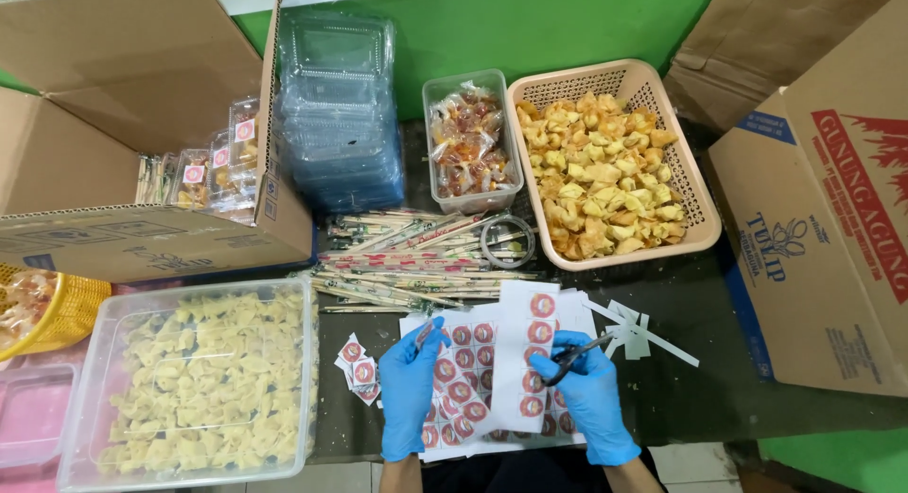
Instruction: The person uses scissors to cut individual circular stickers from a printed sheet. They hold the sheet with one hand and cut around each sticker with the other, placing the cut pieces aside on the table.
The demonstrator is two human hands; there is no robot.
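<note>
Both my hands wear blue gloves. My right hand (591,394) grips black scissors (577,349) over white sticker sheets (525,361) printed with round red labels. My left hand (409,384) presses on the left side of the sheets, pinching a small piece at its fingertips. A small pile of cut square stickers (357,366) lies just left of that hand. Thin white paper offcuts (636,330) lie to the right of the scissors.
Wrapped chopsticks (416,257) and a tape roll (508,240) lie beyond the sheets. A peach basket of fried snacks (705,230), a tub of sauce sachets (470,143), stacked clear boxes (339,105), a lidded tub of dumplings (199,380) and cardboard boxes (823,219) surround the work spot.
</note>
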